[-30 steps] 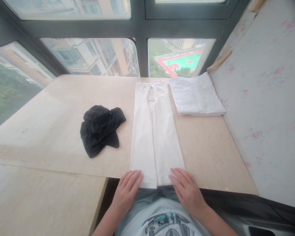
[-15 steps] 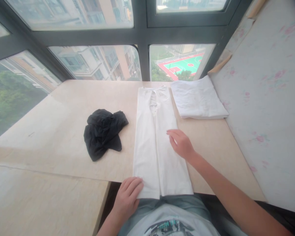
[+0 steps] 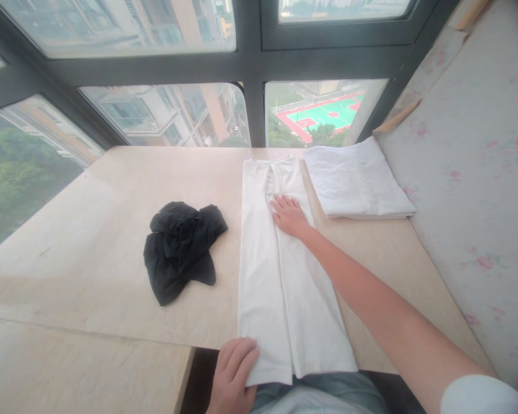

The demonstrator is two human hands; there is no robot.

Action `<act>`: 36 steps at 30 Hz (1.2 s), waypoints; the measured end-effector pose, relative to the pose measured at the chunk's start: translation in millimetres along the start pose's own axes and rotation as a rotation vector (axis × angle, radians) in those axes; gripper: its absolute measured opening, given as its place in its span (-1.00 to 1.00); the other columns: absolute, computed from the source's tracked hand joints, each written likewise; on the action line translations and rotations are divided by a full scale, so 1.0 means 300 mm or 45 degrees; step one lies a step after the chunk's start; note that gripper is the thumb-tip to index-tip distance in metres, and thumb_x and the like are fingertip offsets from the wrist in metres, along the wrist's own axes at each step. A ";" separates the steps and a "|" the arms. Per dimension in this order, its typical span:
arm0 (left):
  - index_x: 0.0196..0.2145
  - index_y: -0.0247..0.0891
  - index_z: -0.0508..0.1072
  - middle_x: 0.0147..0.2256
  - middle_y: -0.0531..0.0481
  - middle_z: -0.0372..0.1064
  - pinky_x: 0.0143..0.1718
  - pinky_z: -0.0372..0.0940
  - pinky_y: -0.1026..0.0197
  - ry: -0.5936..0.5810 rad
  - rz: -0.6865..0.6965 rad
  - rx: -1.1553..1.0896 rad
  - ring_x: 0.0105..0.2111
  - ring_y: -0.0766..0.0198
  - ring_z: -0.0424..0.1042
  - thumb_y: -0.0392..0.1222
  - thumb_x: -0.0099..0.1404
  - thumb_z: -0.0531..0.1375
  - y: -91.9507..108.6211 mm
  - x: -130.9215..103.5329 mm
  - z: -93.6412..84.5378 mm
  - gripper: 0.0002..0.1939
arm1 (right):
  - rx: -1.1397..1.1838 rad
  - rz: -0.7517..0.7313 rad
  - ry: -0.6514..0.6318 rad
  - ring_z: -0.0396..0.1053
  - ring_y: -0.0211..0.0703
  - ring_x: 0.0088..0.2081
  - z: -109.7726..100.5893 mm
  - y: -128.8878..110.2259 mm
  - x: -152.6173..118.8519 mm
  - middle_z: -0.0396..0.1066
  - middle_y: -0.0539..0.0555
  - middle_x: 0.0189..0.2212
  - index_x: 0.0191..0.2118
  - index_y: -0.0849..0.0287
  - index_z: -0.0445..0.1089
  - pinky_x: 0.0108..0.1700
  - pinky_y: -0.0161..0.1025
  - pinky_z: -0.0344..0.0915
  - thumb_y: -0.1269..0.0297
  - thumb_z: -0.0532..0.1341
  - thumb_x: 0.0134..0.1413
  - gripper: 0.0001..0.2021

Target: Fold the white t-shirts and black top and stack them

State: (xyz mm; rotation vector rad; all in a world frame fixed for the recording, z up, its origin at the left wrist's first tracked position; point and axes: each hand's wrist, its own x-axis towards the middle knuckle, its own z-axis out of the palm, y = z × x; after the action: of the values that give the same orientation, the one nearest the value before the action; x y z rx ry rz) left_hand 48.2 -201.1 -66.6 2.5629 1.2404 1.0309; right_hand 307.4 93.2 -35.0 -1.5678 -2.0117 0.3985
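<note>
A white shirt [image 3: 263, 276] lies lengthwise on the table, its two sides folded in to meet along the middle. The neckline points toward the window, and a little dark print shows near it. My right hand [image 3: 290, 215] rests flat on the upper part of the shirt, fingers spread, by the inner fold. At the near left corner my left hand [image 3: 237, 368] has its fingers curled over the hem, with the thumb partly hidden. A crumpled black garment [image 3: 183, 247] sits left of the shirt. Beyond it on the right is a folded white cloth [image 3: 358, 181].
The pale table [image 3: 90, 247] reaches back to the window frame [image 3: 155, 72]. A wall with floral paper [image 3: 470, 190] bounds the right side. Along the near left, the table has a seam and a corner edge [image 3: 190, 368] beside a dark gap.
My right hand has moved forward and left, from above the shirt's right side to flat on its upper part. My left hand stays at the near corner. The camera view has shifted slightly.
</note>
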 end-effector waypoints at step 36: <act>-0.12 -0.18 0.50 -0.17 -0.06 0.55 -0.06 0.43 0.15 -0.070 0.034 -0.039 -0.12 0.21 0.50 -0.42 0.29 0.15 -0.022 0.004 -0.098 -0.73 | -0.177 -0.254 0.235 0.40 -0.09 -0.08 -0.152 -0.122 -1.180 0.45 0.12 -0.20 -0.06 0.15 0.46 0.03 -0.02 0.38 0.61 0.08 0.13 -0.64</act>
State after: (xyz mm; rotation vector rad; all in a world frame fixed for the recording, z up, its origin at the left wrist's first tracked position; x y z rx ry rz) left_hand 26.1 -201.2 -46.1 2.5730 1.1709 0.9697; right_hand 363.9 -259.9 -63.5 -1.4094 -2.0618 0.0361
